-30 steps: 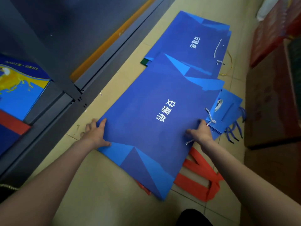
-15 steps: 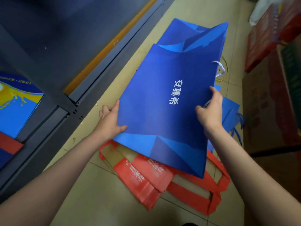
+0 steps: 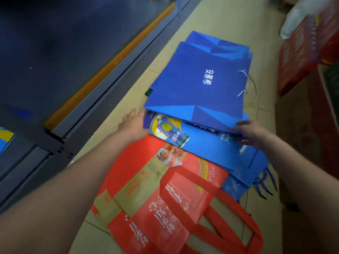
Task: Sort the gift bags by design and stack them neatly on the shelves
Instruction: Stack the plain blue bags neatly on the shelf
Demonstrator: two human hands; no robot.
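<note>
A stack of dark blue gift bags [image 3: 198, 85] with white characters lies flat on the floor, further away than the other bags. My left hand [image 3: 134, 123] rests at the stack's near left corner, fingers straight. My right hand [image 3: 247, 132], blurred, is at the stack's near right corner, fingers over the edge. Under the stack's near end lies a lighter blue bag [image 3: 207, 143] with a printed can picture. A red and tan fabric bag [image 3: 165, 202] with red loop handles lies nearest me.
Grey metal shelving [image 3: 60, 143] runs along the left, with an orange strip on one shelf edge. Red boxes [image 3: 302, 57] and brown cartons line the right side. More blue bags with ribbon handles [image 3: 264, 182] lie at the right. Tan tiled floor [image 3: 207, 19] stretches ahead.
The dark blue bag I held up has been laid down on the far blue stack. My hands now sit at its near corners. The red bag and the can-print bag are uncovered.
</note>
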